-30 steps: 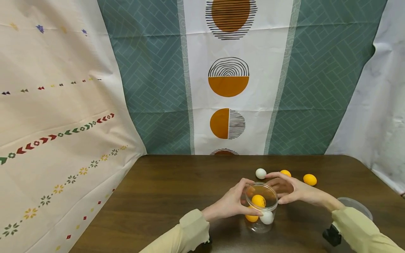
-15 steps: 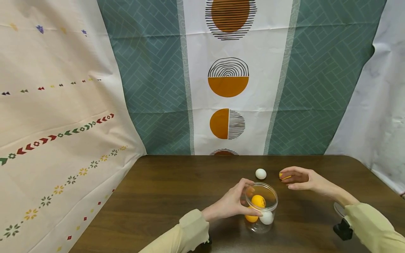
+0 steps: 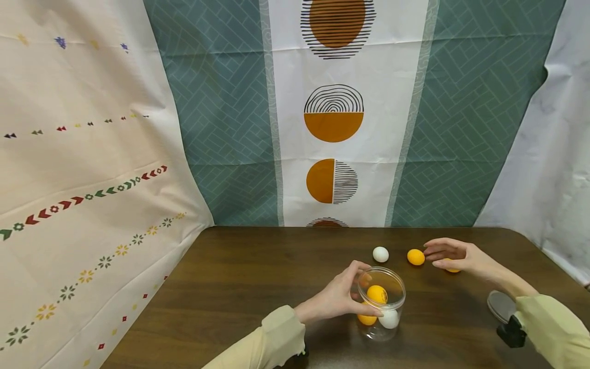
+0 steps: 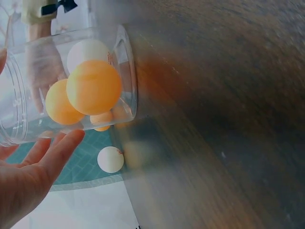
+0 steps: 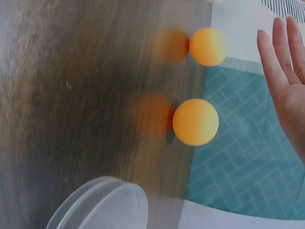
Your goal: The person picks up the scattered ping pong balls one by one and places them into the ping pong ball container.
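My left hand (image 3: pixel 338 294) grips the side of a clear plastic jar (image 3: pixel 380 334), which stands upright and uncovered on the table. Two orange ping-pong balls (image 3: pixel 377 294) and a white ping-pong ball (image 4: pixel 88 53) lie inside it. My right hand (image 3: pixel 466 260) is above the table at the right, fingers relaxed, holding nothing. Partly hidden below it is a loose orange ball (image 3: pixel 453 269). Just left of its fingertips sits another orange ball (image 3: pixel 416 257); both also show in the right wrist view, apart from the hand. Behind the jar rests a loose white ball (image 3: pixel 380 254).
A round translucent lid (image 3: pixel 501 306) lies on the dark wooden table (image 3: pixel 258 287), near my right wrist. Patterned fabric (image 3: pixel 221 128) hangs along the table's back edge, and a cream cloth (image 3: pixel 115 205) drapes at the left.
My right hand has moved away from the jar's rim, to the right and back over the loose orange balls. The left hand and jar stay in place.
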